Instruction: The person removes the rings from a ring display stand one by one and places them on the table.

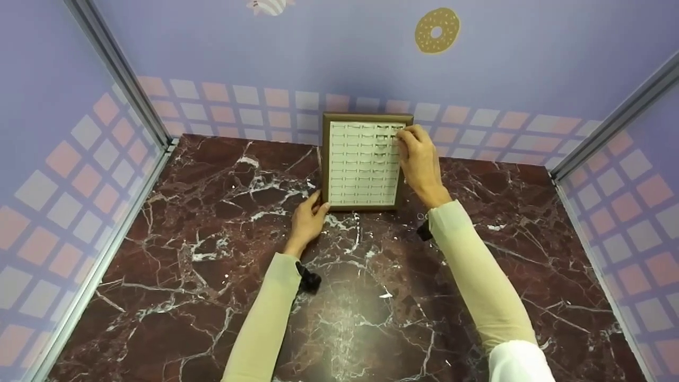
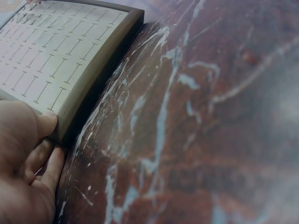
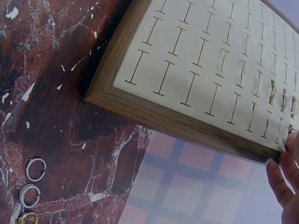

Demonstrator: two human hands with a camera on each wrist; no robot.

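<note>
A wood-framed ring display tray [image 1: 368,117] leans upright against the back wall, its cream pad lined with rows of slots. My left hand [image 1: 307,224] grips its lower left corner, thumb [image 2: 46,123] on the front rim and fingers behind. At the upper right corner, my right hand [image 1: 422,162] pinches a small ring [image 1: 399,134] at a slot; the fingertips largely cover it. Several rings [image 3: 284,100] sit in the slots beside these fingers.
Loose rings [image 3: 30,196], silver and gold, lie on the dark red marbled tabletop [image 1: 212,276] below my right wrist. Behind the tray rises a purple wall [image 1: 238,48] with pink and white squares. Side panels [image 1: 48,132] with metal edge strips enclose the table.
</note>
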